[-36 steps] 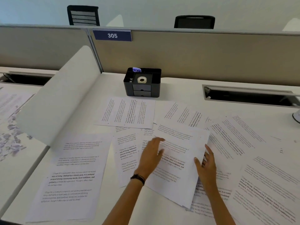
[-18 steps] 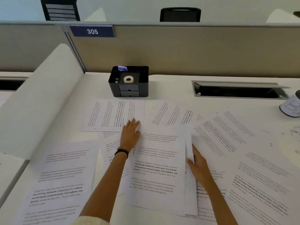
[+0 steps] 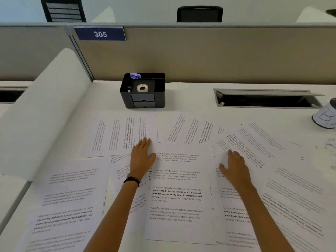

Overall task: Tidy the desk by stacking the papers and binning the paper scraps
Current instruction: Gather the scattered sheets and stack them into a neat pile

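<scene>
Several printed sheets lie spread over the white desk (image 3: 190,95). An upright sheet (image 3: 178,193) lies in the middle, squared to me. My left hand (image 3: 142,159) rests flat beside its top left corner, fingertips on the sideways sheet (image 3: 118,133) behind it. My right hand (image 3: 234,166) lies flat with fingers spread on the slanted sheets (image 3: 254,146) to the right of the middle sheet. Neither hand grips anything. A few small paper scraps (image 3: 330,142) show at the far right edge.
A black desk organiser (image 3: 143,99) with a tape roll stands at the back centre. A cable slot (image 3: 265,99) lies open at the back right, beside a white cup (image 3: 325,117). A curved white divider (image 3: 45,110) rises on the left. Partition walls close the back.
My right hand has left the middle sheet's right edge and moved up and right onto the slanted sheets. My left hand stays near the top left corner. The middle sheet now lies squared.
</scene>
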Tool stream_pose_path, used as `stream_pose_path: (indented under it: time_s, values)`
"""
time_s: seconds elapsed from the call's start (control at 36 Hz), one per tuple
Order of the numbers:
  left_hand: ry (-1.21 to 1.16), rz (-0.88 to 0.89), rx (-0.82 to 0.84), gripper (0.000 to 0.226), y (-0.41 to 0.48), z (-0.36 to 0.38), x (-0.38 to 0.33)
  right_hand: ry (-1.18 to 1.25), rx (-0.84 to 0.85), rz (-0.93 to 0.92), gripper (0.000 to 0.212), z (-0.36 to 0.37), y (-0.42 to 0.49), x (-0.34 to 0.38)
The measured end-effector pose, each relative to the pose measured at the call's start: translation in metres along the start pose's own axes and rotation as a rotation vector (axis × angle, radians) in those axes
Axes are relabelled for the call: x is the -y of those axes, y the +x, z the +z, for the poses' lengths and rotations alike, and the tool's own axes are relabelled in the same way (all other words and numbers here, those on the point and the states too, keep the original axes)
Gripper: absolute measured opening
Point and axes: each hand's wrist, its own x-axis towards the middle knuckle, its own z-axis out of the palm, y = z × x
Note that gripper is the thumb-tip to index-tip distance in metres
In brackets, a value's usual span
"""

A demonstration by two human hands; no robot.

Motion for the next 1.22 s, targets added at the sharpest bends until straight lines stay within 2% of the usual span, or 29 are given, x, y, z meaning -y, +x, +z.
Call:
stream_pose_path:
  time_s: [0.11, 0.19, 0.33, 0.5, 0.61, 0.72, 0.94, 1.06, 1.14, 1.22]
  values:
    - [-0.033, -0.066, -0.026, 0.082, -0.005, 0.003, 0.004, -0.138, 0.06, -0.015, 0.065, -0.015, 0.007, 0.012]
    - [-0.077, -0.134, -0.046, 0.073, -0.004, 0.005, 0.002, -0.218, 0.077, -0.03, 0.058, -0.018, 0.009, 0.018]
    - [-0.085, -0.152, -0.06, 0.068, -0.002, 0.004, 0.0, -0.301, 0.06, -0.056, 0.033, -0.016, 0.011, 0.027]
    - [-0.118, -0.136, -0.073, 0.063, -0.004, 0.001, 0.004, -0.485, 0.077, -0.098, 0.043, -0.016, 0.011, 0.031]
    - [-0.173, -0.145, -0.138, 0.047, -0.002, 0.001, 0.005, -0.33, 0.059, -0.073, 0.022, -0.018, 0.013, 0.024]
    - [-0.284, -0.153, -0.17, 0.04, 0.001, 0.0, 0.004, -0.291, 0.067, -0.121, 0.029, -0.019, 0.013, 0.02]
    - [-0.636, -0.157, -0.199, 0.04, -0.019, -0.011, 0.011, -0.279, 0.106, -0.144, 0.024, -0.027, 0.021, 0.033]
    - [-0.744, -0.104, -0.09, 0.035, -0.038, -0.019, 0.0, -0.32, 0.092, -0.152, 0.022, -0.025, 0.028, 0.036]
    - [-0.809, -0.059, 0.113, 0.03, -0.053, -0.022, -0.007, -0.346, 0.077, -0.165, 0.041, -0.021, 0.028, 0.035]
    - [-0.742, 0.002, 0.281, 0.031, -0.065, -0.019, -0.001, -0.387, 0.066, -0.153, 0.032, -0.019, 0.029, 0.037]
